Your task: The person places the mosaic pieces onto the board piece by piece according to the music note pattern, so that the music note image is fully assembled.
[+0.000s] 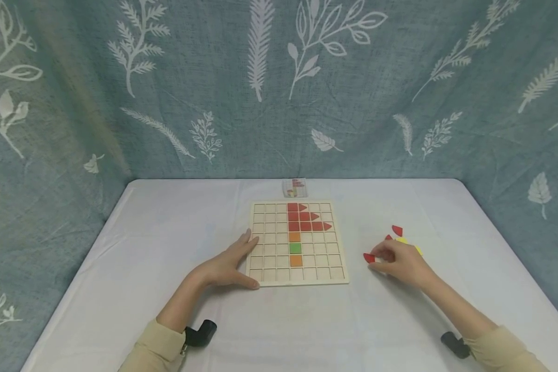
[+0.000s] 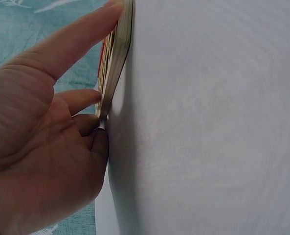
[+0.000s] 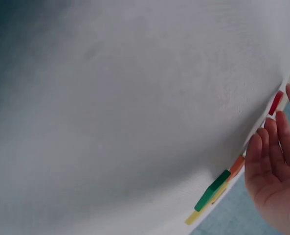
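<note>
A wooden grid board lies on the table, with red, orange and green pieces set in its squares. My left hand rests against the board's left side, thumb at the near corner and fingers spread along the edge. In the left wrist view, the thumb and fingers of my left hand touch the board's edge. To the right of the board, my right hand pinches a small red piece low at the table. In the right wrist view, this red piece shows at the fingertips.
Beyond my right hand lie a loose red piece and yellow pieces. Green and orange pieces show in the right wrist view. A small pattern card lies behind the board. A leaf-patterned curtain hangs behind the table.
</note>
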{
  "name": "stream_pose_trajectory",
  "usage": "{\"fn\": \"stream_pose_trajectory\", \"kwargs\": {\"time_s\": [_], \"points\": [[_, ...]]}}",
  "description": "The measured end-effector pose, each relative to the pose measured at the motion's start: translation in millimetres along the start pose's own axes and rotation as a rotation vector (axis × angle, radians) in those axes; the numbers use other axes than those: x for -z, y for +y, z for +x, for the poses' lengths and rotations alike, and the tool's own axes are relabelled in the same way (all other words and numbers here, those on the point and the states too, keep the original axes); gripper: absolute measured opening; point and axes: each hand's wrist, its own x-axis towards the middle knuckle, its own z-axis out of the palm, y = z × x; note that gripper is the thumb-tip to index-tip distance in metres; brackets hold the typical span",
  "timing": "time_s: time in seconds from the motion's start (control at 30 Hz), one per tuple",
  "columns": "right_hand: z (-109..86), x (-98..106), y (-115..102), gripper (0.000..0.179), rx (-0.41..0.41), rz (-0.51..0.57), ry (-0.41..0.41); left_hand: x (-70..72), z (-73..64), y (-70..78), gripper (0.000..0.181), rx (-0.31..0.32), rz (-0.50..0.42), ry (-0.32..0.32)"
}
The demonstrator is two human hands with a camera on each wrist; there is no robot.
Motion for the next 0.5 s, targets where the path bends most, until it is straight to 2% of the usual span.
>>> {"fn": "stream_pose_trajectory", "kwargs": {"time_s": [0.5], "points": [[7.8,-1.1,-3.8,0.02,0.069,0.025,-0.024,-0.1,-2.2,4.2,0.111,0.016,-0.008,0.005]]}}
